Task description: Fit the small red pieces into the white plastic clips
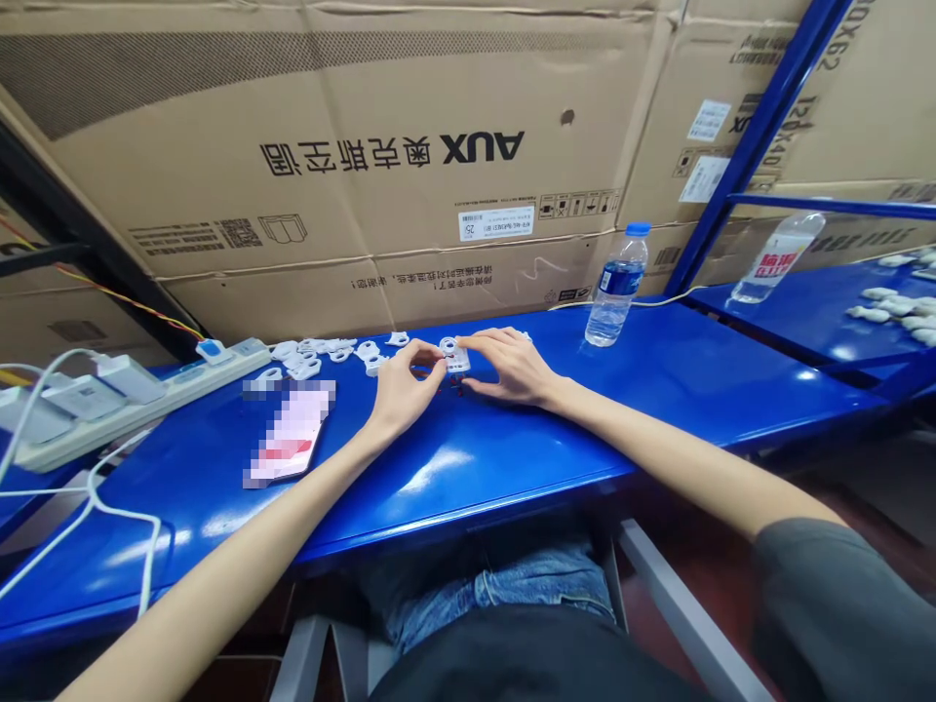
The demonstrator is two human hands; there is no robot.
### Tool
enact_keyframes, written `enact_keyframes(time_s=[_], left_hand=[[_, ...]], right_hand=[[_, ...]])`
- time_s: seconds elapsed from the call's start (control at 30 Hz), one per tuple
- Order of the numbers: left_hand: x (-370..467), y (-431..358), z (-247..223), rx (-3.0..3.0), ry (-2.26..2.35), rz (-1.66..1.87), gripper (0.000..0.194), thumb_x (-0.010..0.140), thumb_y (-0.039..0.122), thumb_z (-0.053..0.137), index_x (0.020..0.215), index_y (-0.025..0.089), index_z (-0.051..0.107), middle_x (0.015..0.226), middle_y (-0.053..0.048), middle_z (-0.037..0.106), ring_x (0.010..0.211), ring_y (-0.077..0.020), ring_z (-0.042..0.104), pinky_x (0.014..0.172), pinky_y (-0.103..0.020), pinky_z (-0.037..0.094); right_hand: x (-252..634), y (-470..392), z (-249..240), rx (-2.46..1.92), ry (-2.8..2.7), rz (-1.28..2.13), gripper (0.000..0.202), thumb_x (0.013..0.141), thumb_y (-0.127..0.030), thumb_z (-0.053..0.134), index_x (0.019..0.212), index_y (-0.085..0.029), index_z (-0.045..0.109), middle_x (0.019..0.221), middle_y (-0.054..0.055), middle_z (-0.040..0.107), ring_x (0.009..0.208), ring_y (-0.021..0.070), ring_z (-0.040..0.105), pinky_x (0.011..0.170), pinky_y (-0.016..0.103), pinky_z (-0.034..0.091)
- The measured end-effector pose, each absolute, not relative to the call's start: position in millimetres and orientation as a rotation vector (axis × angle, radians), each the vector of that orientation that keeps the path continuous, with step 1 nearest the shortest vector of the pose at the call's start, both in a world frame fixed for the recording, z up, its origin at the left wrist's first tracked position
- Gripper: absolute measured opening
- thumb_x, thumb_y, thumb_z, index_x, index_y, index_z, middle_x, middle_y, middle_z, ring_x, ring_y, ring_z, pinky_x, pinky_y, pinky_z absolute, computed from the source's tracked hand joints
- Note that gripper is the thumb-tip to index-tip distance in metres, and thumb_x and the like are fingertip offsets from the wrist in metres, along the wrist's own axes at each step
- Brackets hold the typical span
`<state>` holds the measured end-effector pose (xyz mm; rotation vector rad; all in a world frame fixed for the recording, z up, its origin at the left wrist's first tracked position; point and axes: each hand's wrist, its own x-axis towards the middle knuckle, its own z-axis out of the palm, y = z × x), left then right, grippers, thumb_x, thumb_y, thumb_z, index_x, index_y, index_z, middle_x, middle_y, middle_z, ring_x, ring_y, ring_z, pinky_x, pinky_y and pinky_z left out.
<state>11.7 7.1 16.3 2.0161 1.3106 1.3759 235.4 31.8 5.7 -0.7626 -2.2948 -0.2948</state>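
Note:
A small white plastic part with a round ring at its top (457, 362) is between my two hands, just above the blue table. The thumb and index finger of my left hand (404, 388) are pinched together at its left edge. My right hand (512, 369) grips it from the right, index finger at the ring and thumb lower down. Tiny red pieces (458, 383) show under the part, too small to make out. Several similar white plastic parts (303, 359) lie in a loose pile beyond my left hand.
A phone with a blurred screen (292, 434) lies left on the blue table (570, 429). A power strip (182, 385) with chargers and white cables runs along the left. A water bottle (618, 288) stands back right; another bottle (779, 258) is farther right. Cardboard boxes (366, 88) wall the back.

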Motion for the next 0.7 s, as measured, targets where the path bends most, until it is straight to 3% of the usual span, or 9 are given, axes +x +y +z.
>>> enact_keyframes(time_s=[0.7], left_hand=[[9.5, 7.6, 16.1, 2.066, 1.357, 1.426, 0.015, 0.090, 0.036, 0.067, 0.094, 0.021, 0.066, 0.091, -0.003, 0.077, 0.086, -0.0193, 0.073, 0.077, -0.032, 0.059]], right_hand=[[236.2, 30.2, 9.2, -0.742, -2.326, -0.173, 0.051, 0.097, -0.041, 0.066, 0.142, -0.019, 0.057, 0.137, 0.015, 0.069, 0.125, 0.0329, 0.064, 0.102, 0.050, 0.051]])
